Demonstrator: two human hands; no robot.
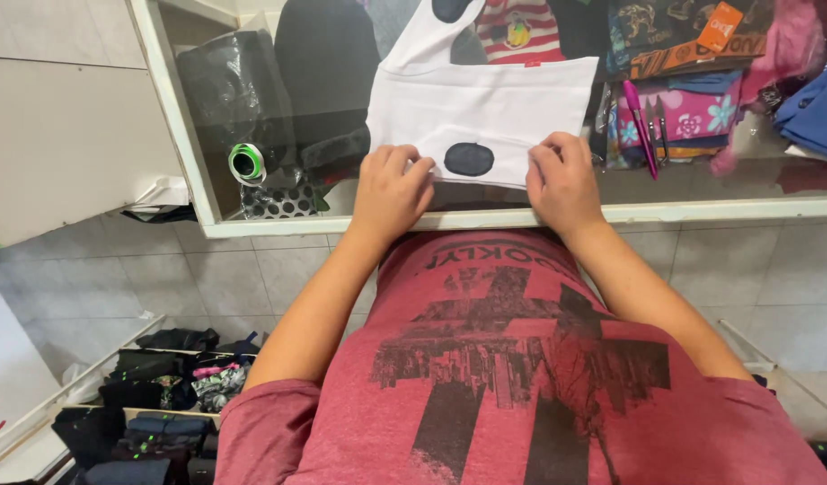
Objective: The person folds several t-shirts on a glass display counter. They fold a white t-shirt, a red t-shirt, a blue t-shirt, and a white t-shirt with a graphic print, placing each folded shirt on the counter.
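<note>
Both hands (391, 193) (564, 184) press white garment (485, 112), orange tag (720, 27) beyond.

Pink pen (640, 126) beside floral cloth (692, 115) under glass.

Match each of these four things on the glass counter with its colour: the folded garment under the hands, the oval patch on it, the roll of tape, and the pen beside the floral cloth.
Things:
1. folded garment
2. oval patch
3. roll of tape
4. pen

Colours:
A. green
B. pink
C. white
D. black

Pairs: 1-C, 2-D, 3-A, 4-B.

The left hand and right hand both press on the garment's near edge, one on each side of the patch.
</note>
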